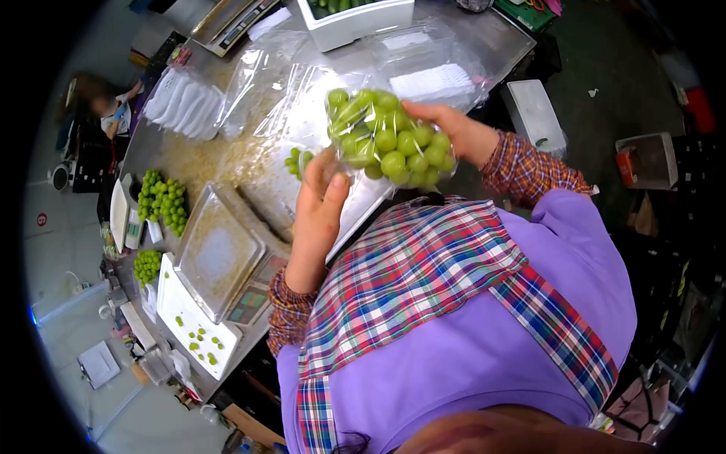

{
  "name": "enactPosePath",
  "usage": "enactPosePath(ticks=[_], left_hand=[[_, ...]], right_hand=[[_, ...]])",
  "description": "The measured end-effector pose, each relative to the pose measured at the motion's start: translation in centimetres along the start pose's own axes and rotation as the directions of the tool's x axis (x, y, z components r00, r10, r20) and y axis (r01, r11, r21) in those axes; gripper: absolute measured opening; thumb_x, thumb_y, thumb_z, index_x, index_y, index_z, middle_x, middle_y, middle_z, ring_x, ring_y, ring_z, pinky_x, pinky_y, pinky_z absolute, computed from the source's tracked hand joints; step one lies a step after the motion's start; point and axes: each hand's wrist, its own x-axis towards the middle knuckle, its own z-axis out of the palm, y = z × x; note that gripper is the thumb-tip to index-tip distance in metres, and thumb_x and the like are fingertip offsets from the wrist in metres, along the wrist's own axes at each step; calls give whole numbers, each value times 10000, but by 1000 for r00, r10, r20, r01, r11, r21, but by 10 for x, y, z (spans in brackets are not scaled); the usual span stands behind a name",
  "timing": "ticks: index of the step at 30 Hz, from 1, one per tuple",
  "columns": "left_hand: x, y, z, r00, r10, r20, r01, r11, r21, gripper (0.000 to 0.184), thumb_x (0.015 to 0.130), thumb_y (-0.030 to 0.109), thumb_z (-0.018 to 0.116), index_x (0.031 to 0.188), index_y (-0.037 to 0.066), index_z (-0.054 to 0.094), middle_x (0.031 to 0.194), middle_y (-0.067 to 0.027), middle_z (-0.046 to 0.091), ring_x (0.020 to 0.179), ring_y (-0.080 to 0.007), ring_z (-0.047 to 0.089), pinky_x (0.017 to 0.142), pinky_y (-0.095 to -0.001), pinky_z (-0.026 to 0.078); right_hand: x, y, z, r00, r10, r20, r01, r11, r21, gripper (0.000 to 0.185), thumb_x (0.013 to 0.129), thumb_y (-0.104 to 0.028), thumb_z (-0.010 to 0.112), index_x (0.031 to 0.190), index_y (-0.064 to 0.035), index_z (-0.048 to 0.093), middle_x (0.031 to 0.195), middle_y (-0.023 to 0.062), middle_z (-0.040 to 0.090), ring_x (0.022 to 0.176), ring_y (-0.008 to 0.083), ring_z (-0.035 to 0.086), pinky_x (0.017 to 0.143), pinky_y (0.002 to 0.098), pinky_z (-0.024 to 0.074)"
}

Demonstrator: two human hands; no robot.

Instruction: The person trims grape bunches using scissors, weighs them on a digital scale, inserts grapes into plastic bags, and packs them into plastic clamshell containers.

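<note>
A clear-wrapped pack of green grapes (397,144) is held up over the near edge of the metal table, its film catching the light. My right hand (457,132) grips it from the right side, with part of the fingers hidden behind the grapes. At its lower left edge, my left hand (319,203) has the fingers and thumb at the film, the thumb pointing up. Just beyond that hand, a few loose green grapes (293,162) lie on the table, partly covered by my fingers.
On the metal table (499,41) are clear plastic film (265,83), white foam nets (181,102) and a white box of green produce (363,23). Left stand a scale (219,253), a white tray (172,303) with loose grapes and grape bunches (162,200). Another person (113,113) is far left.
</note>
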Motion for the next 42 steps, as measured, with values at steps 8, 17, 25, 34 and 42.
enactPosePath(ticks=[8,17,25,34,42], left_hand=[[134,20,95,1000,8,-4,-7,1000,24,512,924,278,534,1267,-82,413,1092,-126,574,995,-177,556,866,-292,443],[153,-16,107,964,-256,-67,260,866,427,429,892,306,568,1126,-53,554,922,-133,632,814,-199,623,740,-302,489],[149,-41,88,966,71,-249,160,594,788,318,807,260,660,989,4,606,785,-131,654,665,-235,621,631,-332,492],[172,-102,73,931,25,-363,236,718,655,320,788,250,677,962,-8,602,787,-126,646,699,-244,620,655,-331,491],[195,-124,85,951,36,-308,227,595,771,220,753,183,671,847,0,593,705,-119,627,627,-227,608,572,-318,482]], right_hand=[[-18,-178,-72,994,11,-106,-57,895,-442,556,826,-400,634,1193,3,525,1098,157,624,906,222,657,787,348,557],[16,-191,-131,986,160,-48,-139,626,-767,604,774,-439,688,1148,16,555,1076,149,621,939,185,630,807,288,528],[42,-176,-157,937,335,-100,-242,415,-877,809,750,-452,710,1324,18,387,1263,182,488,1147,220,498,974,332,410],[27,-163,-170,980,-157,126,65,-347,-935,694,768,-458,657,1239,25,494,1187,235,555,1034,314,585,906,370,453],[-42,-159,-209,612,-779,136,153,-51,-987,372,783,-193,671,1106,-27,592,994,112,621,849,205,605,746,313,499]])
